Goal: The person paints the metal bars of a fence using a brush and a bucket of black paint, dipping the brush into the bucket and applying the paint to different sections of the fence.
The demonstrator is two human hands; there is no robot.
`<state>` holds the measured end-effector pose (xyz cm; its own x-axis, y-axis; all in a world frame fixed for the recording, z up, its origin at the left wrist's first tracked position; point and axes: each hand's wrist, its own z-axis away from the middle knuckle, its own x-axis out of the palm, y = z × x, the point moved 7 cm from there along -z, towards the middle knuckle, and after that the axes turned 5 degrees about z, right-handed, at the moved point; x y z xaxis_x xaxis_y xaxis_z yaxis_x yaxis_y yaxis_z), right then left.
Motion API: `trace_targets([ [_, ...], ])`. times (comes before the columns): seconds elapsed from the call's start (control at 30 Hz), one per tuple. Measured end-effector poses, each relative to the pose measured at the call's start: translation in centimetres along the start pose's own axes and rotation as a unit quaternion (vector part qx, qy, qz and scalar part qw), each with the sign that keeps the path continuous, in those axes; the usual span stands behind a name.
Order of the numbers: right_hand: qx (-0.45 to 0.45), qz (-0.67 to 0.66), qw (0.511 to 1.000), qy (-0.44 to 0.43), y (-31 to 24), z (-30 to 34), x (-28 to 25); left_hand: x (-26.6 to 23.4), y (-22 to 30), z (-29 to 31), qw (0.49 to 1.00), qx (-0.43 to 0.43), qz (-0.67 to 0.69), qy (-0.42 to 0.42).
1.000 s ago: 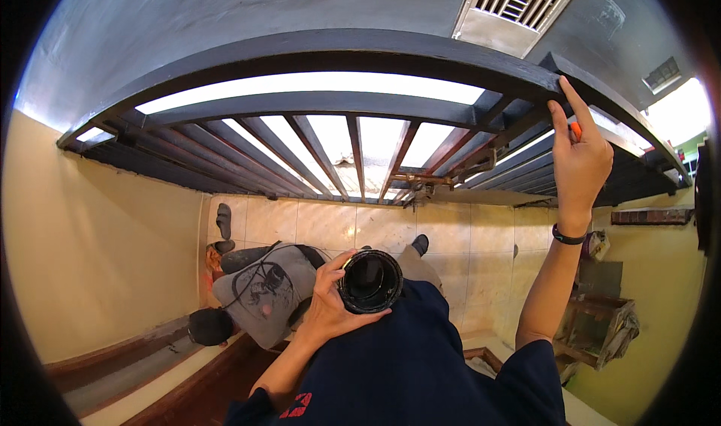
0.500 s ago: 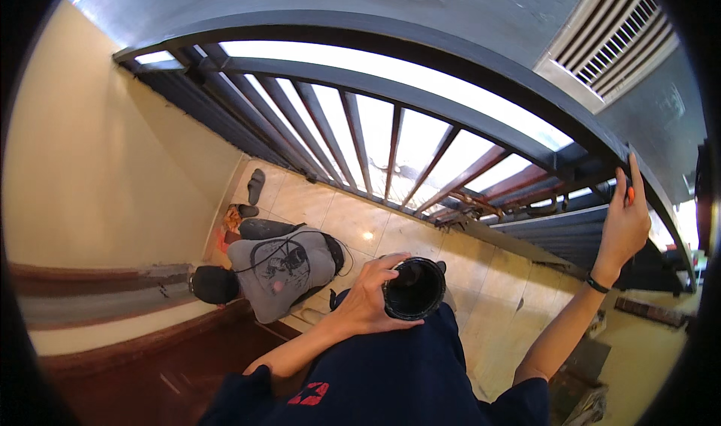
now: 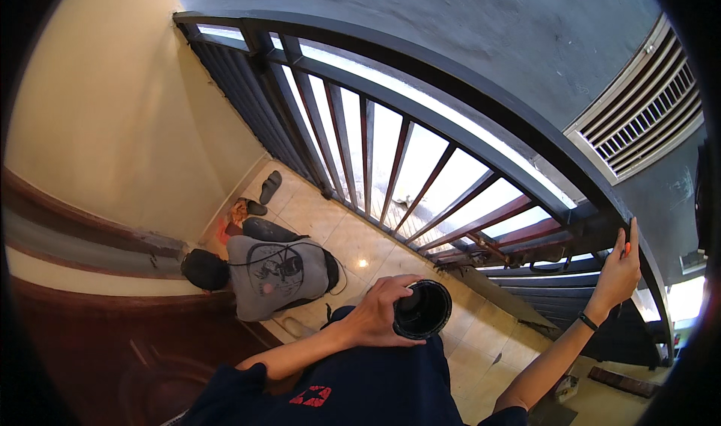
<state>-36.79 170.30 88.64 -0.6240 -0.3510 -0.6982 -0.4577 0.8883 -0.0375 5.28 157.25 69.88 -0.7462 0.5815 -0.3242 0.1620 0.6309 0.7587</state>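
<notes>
My left hand (image 3: pixel 373 313) is wrapped around the side of a black, round, open-topped container (image 3: pixel 422 328), held in front of my body. Its inside is dark, and I cannot tell what is in it. At the right, my raised right hand (image 3: pixel 617 283) is at the edge of a dark metal gate (image 3: pixel 526 129), index finger pointing up along the frame. An orange bit (image 3: pixel 628 249) shows between its fingers; the rest of that thing is hidden.
Close on my left, a person in a grey shirt (image 3: pixel 278 276) and black cap (image 3: pixel 204 269) is bent low by the cream wall (image 3: pixel 98 125). Pale tiles (image 3: pixel 360 253) cover the floor. A slatted vent (image 3: pixel 646 103) is set into the grey wall at upper right.
My view has turned, so the gate sits differently in it. My right hand appears lower, still at the gate's edge. The left hand and the container appear slightly further right and lower.
</notes>
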Motion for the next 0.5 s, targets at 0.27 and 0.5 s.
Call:
trace_targets([
  [0.27,0.014,-0.005,1.0,-0.014,0.8,-0.4,-0.3,-0.6,1.0,-0.4,1.0,0.012,-0.007,0.019],
  [0.5,0.03,-0.003,0.998,0.051,-0.9,1.4,-0.9,-0.9,1.3,0.1,1.0,0.004,-0.008,0.022],
])
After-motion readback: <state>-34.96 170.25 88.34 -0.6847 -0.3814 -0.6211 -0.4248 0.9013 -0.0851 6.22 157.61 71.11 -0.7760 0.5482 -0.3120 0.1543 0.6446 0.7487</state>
